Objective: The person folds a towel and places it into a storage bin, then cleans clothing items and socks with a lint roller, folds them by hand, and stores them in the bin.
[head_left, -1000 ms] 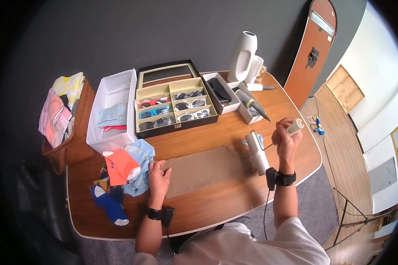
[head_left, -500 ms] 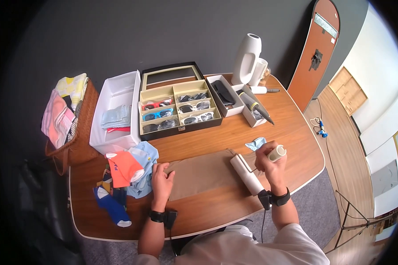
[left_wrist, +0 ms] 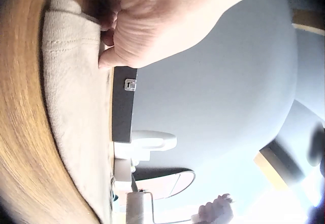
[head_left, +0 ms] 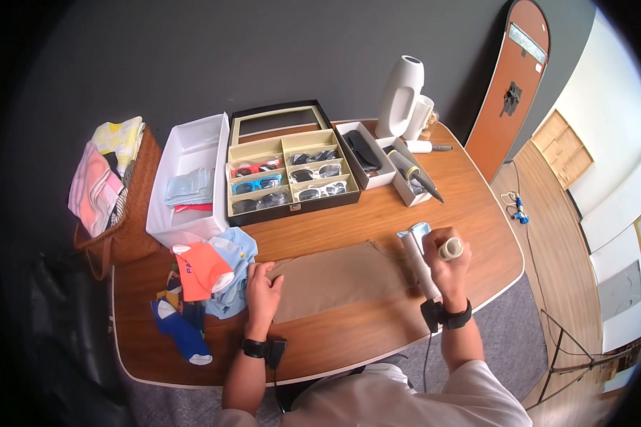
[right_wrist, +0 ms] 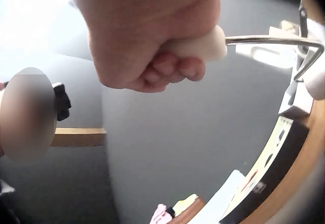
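Observation:
A brown cloth [head_left: 335,281] lies flat on the table. My left hand [head_left: 263,295] rests on its left end, fingers loosely bent; in the left wrist view the fingertips of my left hand [left_wrist: 152,25] touch the fabric [left_wrist: 76,86]. My right hand [head_left: 449,267] grips the white handle of a lint roller [head_left: 420,263], whose white roll lies at the cloth's right end. In the right wrist view the fingers of my right hand [right_wrist: 152,41] curl round the handle [right_wrist: 195,48], with a metal rod running from it.
Coloured clothes and socks [head_left: 199,270] lie left of the cloth. Behind stand a white bin [head_left: 160,178], a sunglasses case [head_left: 295,208], small boxes [head_left: 386,176] and a white vase [head_left: 399,96]. A wicker basket [head_left: 132,220] holds clothes at the far left. A light blue piece [head_left: 414,229] lies near the roller.
The roller moved left onto the cloth's right part, then back right to its right end. My left hand has stayed at the left end; the head view has shifted slightly.

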Action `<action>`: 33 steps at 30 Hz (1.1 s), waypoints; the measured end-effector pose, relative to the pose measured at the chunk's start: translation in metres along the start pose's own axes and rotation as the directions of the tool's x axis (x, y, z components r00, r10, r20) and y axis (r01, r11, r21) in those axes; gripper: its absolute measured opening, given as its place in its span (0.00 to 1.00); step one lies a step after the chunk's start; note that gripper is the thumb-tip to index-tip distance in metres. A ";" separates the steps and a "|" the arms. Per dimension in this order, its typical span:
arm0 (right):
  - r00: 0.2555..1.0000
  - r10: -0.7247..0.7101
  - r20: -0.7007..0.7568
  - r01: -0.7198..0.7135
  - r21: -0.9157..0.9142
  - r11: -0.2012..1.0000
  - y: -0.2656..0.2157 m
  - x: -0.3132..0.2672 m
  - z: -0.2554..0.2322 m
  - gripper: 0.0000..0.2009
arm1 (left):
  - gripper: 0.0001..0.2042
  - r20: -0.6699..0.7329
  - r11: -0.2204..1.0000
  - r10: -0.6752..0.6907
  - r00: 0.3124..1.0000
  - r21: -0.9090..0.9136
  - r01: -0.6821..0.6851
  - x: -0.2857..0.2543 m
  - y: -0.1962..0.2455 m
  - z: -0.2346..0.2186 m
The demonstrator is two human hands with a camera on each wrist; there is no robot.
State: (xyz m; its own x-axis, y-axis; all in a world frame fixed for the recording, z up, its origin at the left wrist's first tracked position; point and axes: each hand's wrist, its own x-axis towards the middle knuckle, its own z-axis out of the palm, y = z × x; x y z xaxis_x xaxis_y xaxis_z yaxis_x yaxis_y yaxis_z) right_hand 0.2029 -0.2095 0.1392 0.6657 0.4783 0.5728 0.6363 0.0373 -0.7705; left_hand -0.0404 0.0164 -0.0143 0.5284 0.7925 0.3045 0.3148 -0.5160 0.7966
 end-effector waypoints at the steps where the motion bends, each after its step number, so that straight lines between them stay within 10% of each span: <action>1: 0.993 -0.113 0.037 0.115 -0.060 0.991 -0.012 -0.003 0.005 0.04 | 0.18 0.012 1.000 0.004 1.000 0.004 -0.004 0.000 0.000 0.000; 4: 0.915 -0.276 0.294 0.234 0.170 0.957 -0.031 -0.016 0.018 0.04 | 0.18 0.009 1.000 0.007 1.000 0.000 -0.007 0.000 0.000 0.000; 7: 0.653 -0.610 0.450 0.517 0.323 0.792 -0.048 -0.035 0.062 0.07 | 0.18 0.023 1.000 -0.011 1.000 0.007 0.011 0.001 -0.001 0.000; 10: 0.520 -0.597 0.611 0.537 0.310 0.785 -0.059 -0.060 0.087 0.12 | 0.17 0.013 0.999 0.035 0.999 0.011 -0.035 0.001 -0.005 0.002; 33: 0.824 -0.345 0.449 0.467 -0.195 0.862 0.036 -0.014 0.078 0.12 | 0.18 0.009 0.993 0.106 0.994 0.043 -0.106 0.002 -0.014 0.004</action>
State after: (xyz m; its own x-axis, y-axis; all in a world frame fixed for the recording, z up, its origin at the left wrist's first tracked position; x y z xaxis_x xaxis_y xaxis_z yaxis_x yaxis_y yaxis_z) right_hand 0.1862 -0.1468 0.0816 0.1542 0.7750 0.6129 0.9359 0.0843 -0.3421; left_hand -0.0406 0.0237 -0.0269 0.5661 0.7303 0.3822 0.2909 -0.6109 0.7363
